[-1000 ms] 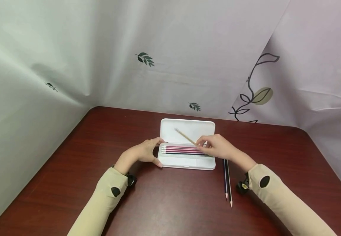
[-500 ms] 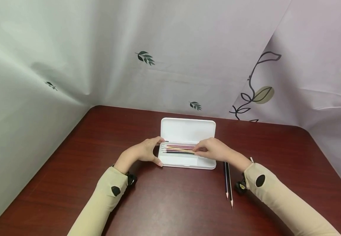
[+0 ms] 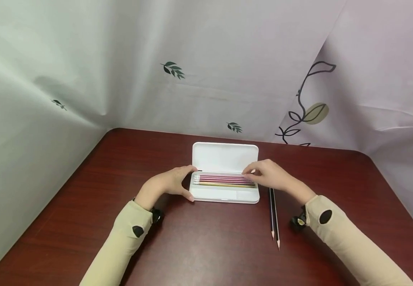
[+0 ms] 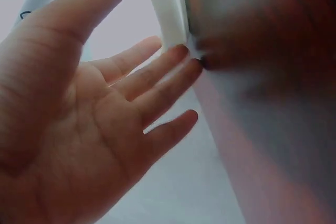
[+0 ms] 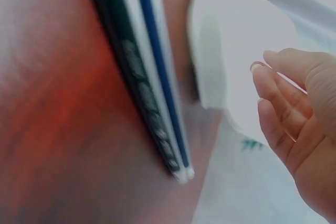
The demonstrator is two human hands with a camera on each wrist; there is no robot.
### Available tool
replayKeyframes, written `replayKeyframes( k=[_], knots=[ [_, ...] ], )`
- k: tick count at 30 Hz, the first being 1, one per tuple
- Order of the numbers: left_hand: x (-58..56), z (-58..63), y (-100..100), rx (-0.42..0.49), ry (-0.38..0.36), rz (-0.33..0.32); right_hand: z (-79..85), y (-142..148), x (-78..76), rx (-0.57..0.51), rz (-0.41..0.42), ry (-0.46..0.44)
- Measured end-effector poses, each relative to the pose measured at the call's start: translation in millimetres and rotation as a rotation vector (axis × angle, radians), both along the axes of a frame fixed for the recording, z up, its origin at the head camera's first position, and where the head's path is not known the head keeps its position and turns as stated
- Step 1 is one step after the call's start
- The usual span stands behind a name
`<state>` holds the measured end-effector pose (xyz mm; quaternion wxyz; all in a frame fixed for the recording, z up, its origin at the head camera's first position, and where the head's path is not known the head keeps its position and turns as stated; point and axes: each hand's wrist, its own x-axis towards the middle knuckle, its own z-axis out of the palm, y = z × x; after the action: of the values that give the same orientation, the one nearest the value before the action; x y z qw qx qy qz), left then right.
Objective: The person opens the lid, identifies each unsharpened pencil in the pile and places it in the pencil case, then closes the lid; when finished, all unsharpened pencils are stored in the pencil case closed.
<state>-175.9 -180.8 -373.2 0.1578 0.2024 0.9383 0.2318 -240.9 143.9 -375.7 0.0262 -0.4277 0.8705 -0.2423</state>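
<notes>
A white pencil case (image 3: 225,157) lies with its lid up at the middle of the table. Several pink-striped pencils (image 3: 224,178) lie side by side in it, and a yellowish pencil (image 3: 224,185) is nearest the front of the row. My left hand (image 3: 168,182) spans the case's left end, thumb at the front corner and fingers at the hinge side; the left wrist view shows those fingers extended. Over the right end of the case, my right hand (image 3: 267,174) has loosely bent fingers. Nothing shows between them in the right wrist view, where the thumb (image 5: 294,65) is near the fingertips.
Two dark striped pencils (image 3: 273,218) lie together on the reddish-brown table (image 3: 206,242), right of the case, points towards me. A pale curtain (image 3: 206,91) with printed leaves hangs behind the table and along its sides.
My right hand lowered the yellowish pencil from over the lid into the case, let it go, and has lifted slightly to the right. The left hand keeps its place at the case's left end.
</notes>
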Motion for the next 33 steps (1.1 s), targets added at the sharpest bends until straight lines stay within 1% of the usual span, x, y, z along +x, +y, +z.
replayKeyframes(
  k=[1,3,5,8,9,10,12,15,17,19,22,24,27,30,32,33],
  knots=[
    [0.0,2.6,-2.1,0.0,0.011,0.005,1.9,2.5,-1.5,-0.029,-0.019,-0.004],
    [-0.5,9.3,-6.7,0.009,0.031,0.04,4.8,7.7,-4.7,-0.096,-0.069,0.003],
    [-2.9,16.2,-9.6,0.02,0.063,0.092,6.4,14.1,-9.3,-0.16,-0.133,0.049],
    [-12.8,21.4,-10.3,0.041,0.145,0.171,6.2,20.7,-17.9,-0.253,-0.252,0.1],
    [-18.0,21.4,-9.0,0.05,0.178,0.188,5.8,21.8,-20.8,-0.278,-0.291,0.092],
    [-24.0,20.5,-7.1,0.059,0.212,0.198,5.4,22.4,-24.0,-0.299,-0.325,0.069],
    [-37.1,17.9,-0.9,0.082,0.267,0.212,5.1,22.1,-29.4,-0.326,-0.373,-0.022],
    [-54.9,13.4,10.1,0.105,0.317,0.219,3.0,19.1,-36.4,-0.293,-0.401,-0.155],
    [-62.8,11.4,16.9,0.11,0.336,0.225,1.3,15.5,-39.7,-0.259,-0.391,-0.194],
    [-66.9,10.2,20.9,0.117,0.361,0.229,-0.8,10.6,-40.7,-0.238,-0.38,-0.19],
    [-65.2,11.0,21.8,0.12,0.411,0.228,-1.6,2.8,-37.7,-0.263,-0.351,-0.146],
    [-60.5,12.9,20.9,0.125,0.451,0.207,0.1,-0.1,-32.8,-0.287,-0.334,-0.105],
    [-49.7,16.7,20.3,0.097,0.496,0.131,4.2,-0.7,-22.4,-0.306,-0.268,-0.028],
    [-36.6,20.4,22.8,0.021,0.478,0.034,6.9,2.0,-8.4,-0.244,-0.196,0.073],
    [-28.2,21.1,25.2,-0.028,0.432,-0.013,6.7,3.7,1.7,-0.177,-0.151,0.111],
    [-24.4,21.0,26.6,-0.043,0.4,-0.032,6.2,4.4,6.9,-0.14,-0.134,0.116]
  ],
)
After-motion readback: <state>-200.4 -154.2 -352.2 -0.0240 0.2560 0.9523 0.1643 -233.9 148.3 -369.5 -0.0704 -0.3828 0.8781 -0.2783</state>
